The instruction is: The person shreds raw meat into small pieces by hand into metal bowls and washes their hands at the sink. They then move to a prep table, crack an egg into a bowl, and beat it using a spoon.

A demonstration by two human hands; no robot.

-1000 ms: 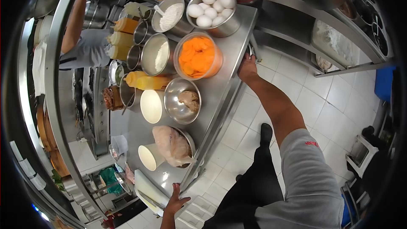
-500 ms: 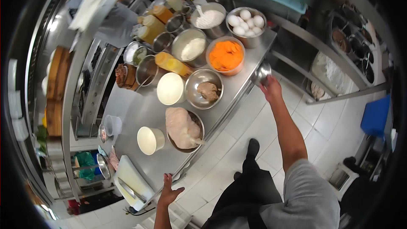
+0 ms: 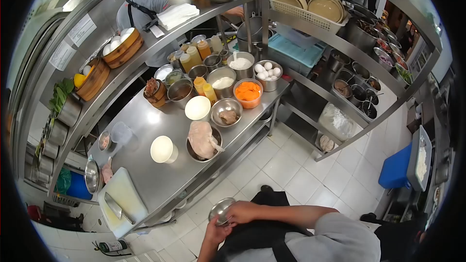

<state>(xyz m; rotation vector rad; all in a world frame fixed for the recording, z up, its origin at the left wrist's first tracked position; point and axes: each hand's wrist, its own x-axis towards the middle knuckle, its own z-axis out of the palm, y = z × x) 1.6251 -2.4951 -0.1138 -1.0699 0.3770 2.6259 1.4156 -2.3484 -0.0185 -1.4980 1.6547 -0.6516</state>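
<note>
A small shiny metal bowl (image 3: 222, 210) is held in front of my apron. My right hand (image 3: 243, 212) grips its right side with bent fingers. My left hand (image 3: 216, 233) closes on its lower edge, touching the right fingertips. On the steel table (image 3: 145, 179) beyond, a pale piece of raw poultry (image 3: 201, 138) overhangs a metal bowl. Close to it are a white tub (image 3: 164, 150), another white tub (image 3: 197, 108) and a wide metal bowl (image 3: 226, 112) with brownish meat inside. Left of my hands, a knife (image 3: 115, 206) lies on a white cutting board (image 3: 126, 191).
Sliced orange vegetable (image 3: 248, 90), eggs (image 3: 267, 71), white powder (image 3: 240, 63) and squeeze bottles (image 3: 204, 47) crowd the table's far end. A steel shelf (image 3: 160, 41) curves above. Another person (image 3: 145, 5) stands behind it. A blue bin (image 3: 399, 165) is at right.
My right hand has brought the small metal bowl from the table's far right end to my body. My left hand, open before, now grips it too. The view has shifted.
</note>
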